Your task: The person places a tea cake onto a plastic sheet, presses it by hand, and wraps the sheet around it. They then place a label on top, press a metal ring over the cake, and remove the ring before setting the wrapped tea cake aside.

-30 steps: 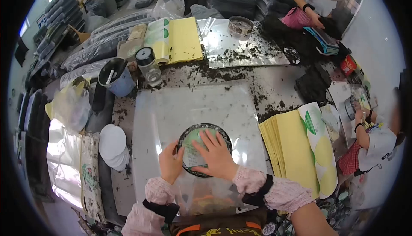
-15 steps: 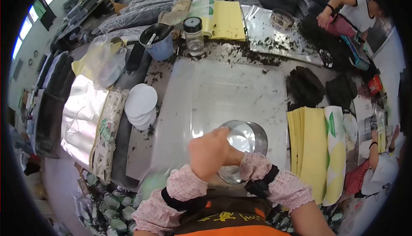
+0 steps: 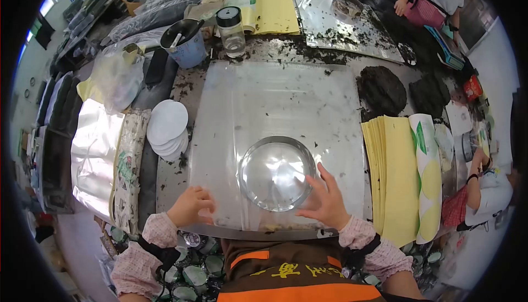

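A shiny round metal ring (image 3: 245, 187) lies flat on the clear plastic sheet (image 3: 275, 98) covering the work surface. My right hand (image 3: 327, 200) is at the ring's right side, fingers spread and fingertips close to its rim. To the left of the ring, near the front edge of the sheet, hovers my left hand (image 3: 192, 206); its fingers are loosely bent and hold nothing. A stack of white paper discs (image 3: 168, 123) sits beyond my left hand. Folded yellow paper (image 3: 393, 175) lies to the right of the sheet.
At the back stand a blue bucket (image 3: 187, 52) and a black-lidded jar (image 3: 231, 35). Dark round cakes (image 3: 382, 92) rest at the right, near a metal tray (image 3: 352, 32) strewn with dark flakes. Two other people work on the right side.
The ring, tilted between my crossed hands before, now lies flat and slightly left. My hands have come apart, the left one moving left and the right one to the ring's right. The view has shifted.
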Demonstrator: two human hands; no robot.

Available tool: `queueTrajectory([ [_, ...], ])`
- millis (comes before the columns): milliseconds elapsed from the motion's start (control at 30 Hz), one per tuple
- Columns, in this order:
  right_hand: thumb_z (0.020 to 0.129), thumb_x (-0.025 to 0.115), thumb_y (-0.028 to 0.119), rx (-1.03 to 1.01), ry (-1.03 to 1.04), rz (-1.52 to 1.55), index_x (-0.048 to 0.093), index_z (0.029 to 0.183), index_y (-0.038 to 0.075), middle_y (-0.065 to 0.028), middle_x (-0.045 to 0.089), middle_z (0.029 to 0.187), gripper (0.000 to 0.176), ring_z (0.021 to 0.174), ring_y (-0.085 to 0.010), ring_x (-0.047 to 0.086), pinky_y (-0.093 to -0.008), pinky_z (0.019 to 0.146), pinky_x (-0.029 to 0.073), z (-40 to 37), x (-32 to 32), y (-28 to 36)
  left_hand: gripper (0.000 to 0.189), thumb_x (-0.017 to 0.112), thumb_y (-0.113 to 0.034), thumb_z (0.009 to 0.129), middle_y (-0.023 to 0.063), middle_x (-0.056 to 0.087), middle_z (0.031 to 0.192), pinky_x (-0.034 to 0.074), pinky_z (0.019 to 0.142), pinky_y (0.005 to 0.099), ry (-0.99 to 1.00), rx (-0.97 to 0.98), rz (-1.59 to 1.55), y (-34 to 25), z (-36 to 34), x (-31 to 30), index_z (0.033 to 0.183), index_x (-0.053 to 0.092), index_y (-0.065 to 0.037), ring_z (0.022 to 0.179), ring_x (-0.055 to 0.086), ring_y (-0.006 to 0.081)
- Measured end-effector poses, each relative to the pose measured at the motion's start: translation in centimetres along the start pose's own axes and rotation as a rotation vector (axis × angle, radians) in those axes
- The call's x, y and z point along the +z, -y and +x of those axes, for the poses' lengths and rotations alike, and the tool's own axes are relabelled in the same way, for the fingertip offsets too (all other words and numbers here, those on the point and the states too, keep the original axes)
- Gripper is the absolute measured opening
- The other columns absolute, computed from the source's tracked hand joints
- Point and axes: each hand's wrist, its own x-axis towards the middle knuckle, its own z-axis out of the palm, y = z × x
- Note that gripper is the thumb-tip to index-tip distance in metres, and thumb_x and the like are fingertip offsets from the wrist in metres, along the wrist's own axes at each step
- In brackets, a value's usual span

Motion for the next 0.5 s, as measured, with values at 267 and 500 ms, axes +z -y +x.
queueTrajectory([
  [267,0.068,0.091,0.029,0.018,0.009,0.042,0.065,0.094,0.01,-0.0391,0.026,0.155,0.042,0.135,-0.051,0.043,-0.0468,0.106,0.044,-0.6,3.8,0.3,0.024,0.085,-0.021,0.069,-0.0016,0.064,0.09,0.047,0.08,0.0373,-0.206,0.079,0.127,-0.5,0.2,-0.8,0.083,0.067,-0.013,0.089,0.061,0.0241],
  [500,0.068,0.091,0.022,0.052,0.035,0.171,0.064,0.087,0.01,-0.0383,0.026,0.155,0.036,0.139,-0.0511,0.041,-0.0467,0.111,0.041,-1.0,3.6,0.8,0.023,0.083,-0.019,0.073,0.004,0.067,0.092,0.053,0.077,0.037,0.041,-0.012,-0.258,1.9,-1.5,0.6,0.089,0.07,-0.011,0.089,0.065,0.0276],
])
